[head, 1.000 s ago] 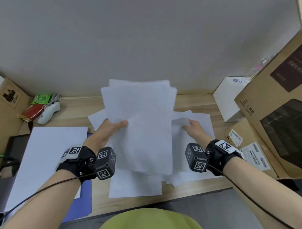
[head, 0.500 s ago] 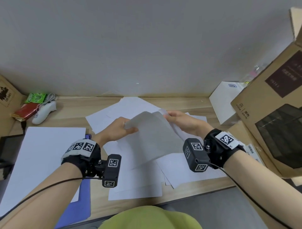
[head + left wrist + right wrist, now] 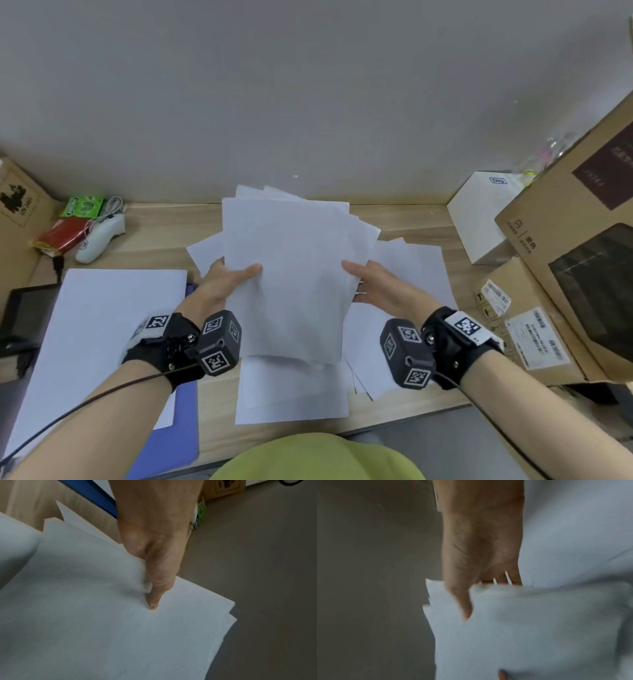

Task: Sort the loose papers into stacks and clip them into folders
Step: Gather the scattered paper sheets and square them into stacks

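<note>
I hold a loose sheaf of white papers [image 3: 291,274] upright above the desk between both hands. My left hand [image 3: 229,281] grips its left edge, thumb on the front face, fingers hidden behind. The left wrist view shows that thumb pressing the papers [image 3: 120,622]. My right hand [image 3: 373,284] grips the right edge, thumb on top, and the right wrist view shows sheets [image 3: 530,628] fanned between thumb and fingers. More loose papers [image 3: 291,394] lie flat on the desk below. A blue folder [image 3: 185,428] lies at the left under a white stack [image 3: 102,325].
Cardboard boxes [image 3: 575,246] and a white box [image 3: 479,219] crowd the right side. At the back left lie a white controller [image 3: 101,236], a green packet [image 3: 82,207] and a red packet [image 3: 60,234]. A grey wall stands behind the wooden desk [image 3: 404,219].
Half a second ago the hands were low over the desk, lifting a single curled sheet. Now that sheet has joined the sheaf, which both hands hold raised again.
</note>
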The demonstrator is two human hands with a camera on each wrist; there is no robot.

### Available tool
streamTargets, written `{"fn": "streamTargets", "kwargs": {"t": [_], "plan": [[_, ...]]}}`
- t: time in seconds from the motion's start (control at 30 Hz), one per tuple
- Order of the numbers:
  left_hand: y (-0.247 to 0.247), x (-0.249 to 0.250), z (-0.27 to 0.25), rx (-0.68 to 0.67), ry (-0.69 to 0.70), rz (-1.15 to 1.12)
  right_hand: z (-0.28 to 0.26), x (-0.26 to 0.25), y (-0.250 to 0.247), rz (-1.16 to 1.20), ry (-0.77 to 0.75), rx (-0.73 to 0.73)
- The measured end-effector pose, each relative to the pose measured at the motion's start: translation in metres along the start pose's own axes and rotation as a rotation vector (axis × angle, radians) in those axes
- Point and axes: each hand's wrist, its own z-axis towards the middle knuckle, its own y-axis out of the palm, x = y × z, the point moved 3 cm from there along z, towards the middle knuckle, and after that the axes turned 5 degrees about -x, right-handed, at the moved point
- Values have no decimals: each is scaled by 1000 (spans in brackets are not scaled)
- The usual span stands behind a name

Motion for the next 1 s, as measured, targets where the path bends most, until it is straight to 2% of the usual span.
{"fn": "streamTargets", "kwargs": {"t": [0.07,0.17,0.3,0.43,0.53,0.7,0.87,1.0], "plan": [[8,-3,-4,7,-5,-12,11,9,5,-97,32,134],[17,2,-10,-23,25,-18,20,9,7,-75,14,261],[20,36,-19,-60,166,-4,17,-27,7,-66,-133,299],[10,56,-24,-65,280,2,8,-59,13,-33,-275,243],[6,43,-25,-90,262,73,9,-47,16,-63,-230,224],[6,15,-21,-54,188,77,17,-14,16,-22,-164,338],[11,15,-24,-75,206,35,17,-3,8,3,-64,427],[15,26,-27,-96,233,36,16,-7,18,42,-85,457]]}}
